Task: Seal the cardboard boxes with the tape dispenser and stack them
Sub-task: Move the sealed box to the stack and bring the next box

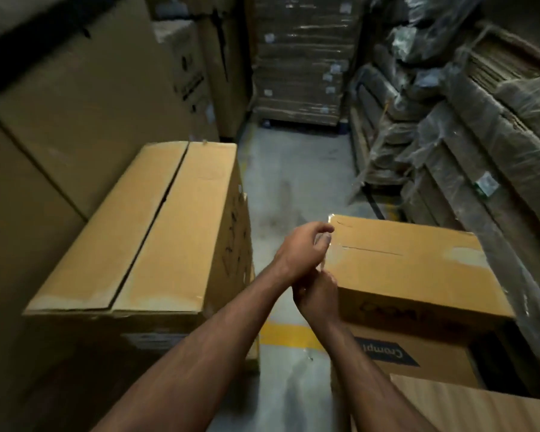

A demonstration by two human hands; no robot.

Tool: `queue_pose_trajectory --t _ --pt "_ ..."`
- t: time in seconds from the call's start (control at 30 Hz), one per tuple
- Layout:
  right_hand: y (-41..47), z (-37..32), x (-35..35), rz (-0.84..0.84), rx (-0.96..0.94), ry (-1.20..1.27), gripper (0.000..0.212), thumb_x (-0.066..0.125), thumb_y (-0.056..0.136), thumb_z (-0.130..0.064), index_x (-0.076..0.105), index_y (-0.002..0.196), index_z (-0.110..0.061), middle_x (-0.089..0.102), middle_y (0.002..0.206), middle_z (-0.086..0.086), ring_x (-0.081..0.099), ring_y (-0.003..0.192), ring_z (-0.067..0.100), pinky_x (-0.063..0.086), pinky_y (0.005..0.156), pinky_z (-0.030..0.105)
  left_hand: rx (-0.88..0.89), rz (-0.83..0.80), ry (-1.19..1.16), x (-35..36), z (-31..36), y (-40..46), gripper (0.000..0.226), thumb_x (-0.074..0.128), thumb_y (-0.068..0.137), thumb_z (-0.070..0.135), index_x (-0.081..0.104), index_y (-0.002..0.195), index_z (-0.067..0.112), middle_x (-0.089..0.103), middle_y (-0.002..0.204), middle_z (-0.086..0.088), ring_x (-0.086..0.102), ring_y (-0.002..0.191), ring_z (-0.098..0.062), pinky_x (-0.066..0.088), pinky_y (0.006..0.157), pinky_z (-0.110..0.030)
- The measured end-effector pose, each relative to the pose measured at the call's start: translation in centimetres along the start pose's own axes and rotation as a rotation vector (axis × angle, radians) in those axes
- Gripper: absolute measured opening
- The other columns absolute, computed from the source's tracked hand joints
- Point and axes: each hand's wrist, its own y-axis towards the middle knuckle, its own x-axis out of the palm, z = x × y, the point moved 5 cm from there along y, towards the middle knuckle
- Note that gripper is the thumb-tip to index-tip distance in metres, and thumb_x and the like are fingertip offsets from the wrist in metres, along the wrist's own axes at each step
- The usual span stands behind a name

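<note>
Both hands meet at the near-left edge of the smaller cardboard box. The left hand curls its fingers, pinching clear tape at the box seam. The right hand, just below, pinches the same strip. A taller unsealed box stands left of the hands.

Dim indoor scene lit from above: the box tops and the floor catch warm light, while the box sides and the stacked cartons at the left fall into deep shadow. Glare streaks the plastic-wrapped bundles at the right. Wide-angle distortion bends straight edges near the corners. The whole frame is soft, with motion blur strongest at both hands.
</note>
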Motion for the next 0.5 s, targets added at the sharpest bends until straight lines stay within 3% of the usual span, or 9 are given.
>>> queue_pose_trajectory --t 0.1,0.17,0.23,0.3,0.37,0.43,0.5 --pt "-0.2 -6.5 0.1 0.045 -0.081 0.185 0.031 0.054 0.079 -0.011 0.040 0.063 -0.033 0.042 0.053 -0.018 0.044 0.049 0.018 0.034 0.060 0.032 0.057 0.121 0.044 -6.6 1.1 -2.7 0.032 0.052 0.099 0.020 0.064 0.128 0.012 0.067 0.127 -0.002 0.060 0.119 -0.015 0.046 0.101 -0.030" --pt "-0.8 -10.4 0.7 0.049 -0.118 0.248 0.018 0.054 0.089 -0.019 0.055 0.073 -0.028 0.055 0.063 -0.014 0.055 0.057 0.019 0.036 0.059 0.029 0.078 0.231 0.102 -10.9 0.2 -5.1 0.032 0.052 0.099 0.020 0.065 0.126 0.012 0.068 0.125 -0.004 0.061 0.118 -0.018 0.046 0.099 -0.029" --pt "-1.9 -13.3 2.1 0.019 -0.056 0.270 0.021 0.053 0.099 -0.032 0.068 0.105 -0.017 0.070 0.093 0.000 0.066 0.085 0.019 0.050 0.069 0.033 0.057 0.400 0.207 -15.3 -2.5 -8.1 0.031 0.053 0.096 0.021 0.067 0.123 0.014 0.068 0.123 -0.004 0.061 0.116 -0.021 0.047 0.101 -0.035" --pt "-3.1 -15.1 3.8 -0.040 0.067 0.245 0.041 0.054 0.099 -0.038 0.059 0.131 -0.013 0.065 0.123 0.007 0.061 0.113 0.023 0.051 0.092 0.038 -0.078 0.580 0.417 -19.9 -6.8 -11.9 0.030 0.052 0.096 0.024 0.067 0.122 0.021 0.064 0.125 -0.001 0.054 0.119 -0.021 0.041 0.105 -0.040" --pt "-4.7 -16.4 5.4 -0.130 0.215 0.281 0.055 0.053 0.099 -0.045 0.047 0.144 -0.014 0.054 0.141 0.008 0.051 0.129 0.025 0.044 0.106 0.041 -0.297 0.691 0.583 -24.3 -12.2 -16.2 0.033 0.052 0.093 0.024 0.064 0.124 0.024 0.055 0.136 -0.003 0.044 0.127 -0.026 0.032 0.108 -0.046" --pt "-6.5 -17.4 6.7 -0.207 0.377 0.465 0.061 0.053 0.098 -0.049 0.039 0.150 -0.019 0.049 0.142 -0.001 0.046 0.132 0.021 0.040 0.110 0.043 -0.538 0.687 0.541 -27.4 -17.7 -20.1 0.042 0.053 0.092 0.022 0.056 0.134 0.019 0.041 0.151 -0.011 0.033 0.138 -0.035 0.024 0.112 -0.054" --pt "-8.0 -17.8 7.8 -0.241 0.518 0.604 0.062 0.055 0.093 -0.058 0.041 0.146 -0.030 0.052 0.131 -0.009 0.049 0.123 0.019 0.043 0.106 0.048 -0.725 0.599 0.331 -28.5 -22.4 -22.9 0.054 0.054 0.095 0.027 0.042 0.145 0.009 0.036 0.154 -0.018 0.033 0.139 -0.040 0.027 0.113 -0.054"
